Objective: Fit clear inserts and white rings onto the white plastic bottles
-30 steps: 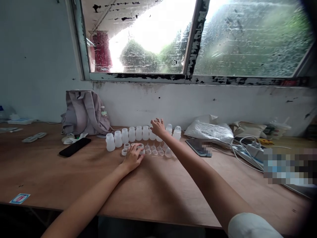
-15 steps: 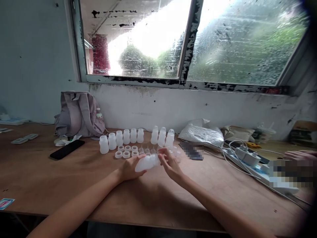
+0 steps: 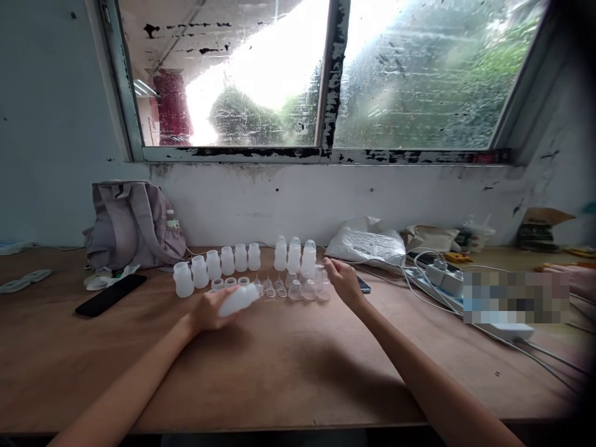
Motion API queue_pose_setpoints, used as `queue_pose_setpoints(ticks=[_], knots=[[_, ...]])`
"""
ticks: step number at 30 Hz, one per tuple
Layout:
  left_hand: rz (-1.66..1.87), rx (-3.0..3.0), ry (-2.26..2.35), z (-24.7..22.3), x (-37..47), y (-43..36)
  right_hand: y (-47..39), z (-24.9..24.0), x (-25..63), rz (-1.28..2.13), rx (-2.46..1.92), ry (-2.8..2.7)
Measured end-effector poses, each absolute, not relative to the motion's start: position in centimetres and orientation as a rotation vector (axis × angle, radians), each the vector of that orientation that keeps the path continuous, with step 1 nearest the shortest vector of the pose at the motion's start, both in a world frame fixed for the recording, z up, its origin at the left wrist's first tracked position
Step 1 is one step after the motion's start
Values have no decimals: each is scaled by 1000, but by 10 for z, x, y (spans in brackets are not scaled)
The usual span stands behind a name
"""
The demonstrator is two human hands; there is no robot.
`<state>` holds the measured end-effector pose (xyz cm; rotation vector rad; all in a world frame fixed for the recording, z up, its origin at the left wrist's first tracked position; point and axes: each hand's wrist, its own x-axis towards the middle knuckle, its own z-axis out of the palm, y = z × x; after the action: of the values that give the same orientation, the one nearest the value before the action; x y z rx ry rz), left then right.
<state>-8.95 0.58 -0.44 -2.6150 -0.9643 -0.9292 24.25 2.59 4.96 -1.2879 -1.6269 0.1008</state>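
Tilted on its side, a frosted white baby bottle [image 3: 237, 299] is wrapped in the fingers of my left hand [image 3: 207, 310], its neck end pointing right. My right hand [image 3: 344, 282] is closed, its fingertips beside the clear dome caps [image 3: 309, 290] at the right end of the rows; whether it grips one is hidden. Clear teats [image 3: 269, 287] stand left of those caps. White collar rings [image 3: 218, 284] lie behind my left hand, partly covered by it. Several open bottles [image 3: 213, 266] stand in a slanting row at the back left, and three capped bottles [image 3: 294, 254] to their right.
A grey backpack [image 3: 133, 223] leans on the wall, with a black phone [image 3: 110, 295] before it. Right of the bottles lie a silvery plastic bag [image 3: 367, 244] and another phone [image 3: 363, 284]. Cables run to a power strip [image 3: 507, 327]. Another person's hand [image 3: 570, 279] is at far right.
My left hand has carried the bottle left, away from my right hand. My right hand has let go of the bottle's neck and moved right to the dome caps. The view has shifted right.
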Motion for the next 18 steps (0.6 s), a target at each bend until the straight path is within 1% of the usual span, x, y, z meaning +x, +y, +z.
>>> queue_pose_setpoints(ticks=[2, 4, 8, 11, 13, 15, 18], knots=[[-993, -2472, -1160, -4, -100, 11, 29, 49, 247, 61, -1321, -1750], [-1018, -2378, -1243, -3, -103, 13, 28, 41, 241, 43, -1336, -1944], [-906, -2470, -1062, -1, -95, 9, 23, 20, 223, 2, -1394, -2193], [-893, -2512, -952, -3, -84, 5, 20, 15, 218, -25, -1342, -2171], [-969, -2487, -994, -5, -75, 2, 17, 18, 216, -45, -1238, -2082], [-1064, -2484, -1078, -7, -64, -2, 13, 22, 212, 34, -1118, -2031], [-1133, -2569, -1127, -8, -51, -10, -1, 25, 199, 420, -921, -2078]])
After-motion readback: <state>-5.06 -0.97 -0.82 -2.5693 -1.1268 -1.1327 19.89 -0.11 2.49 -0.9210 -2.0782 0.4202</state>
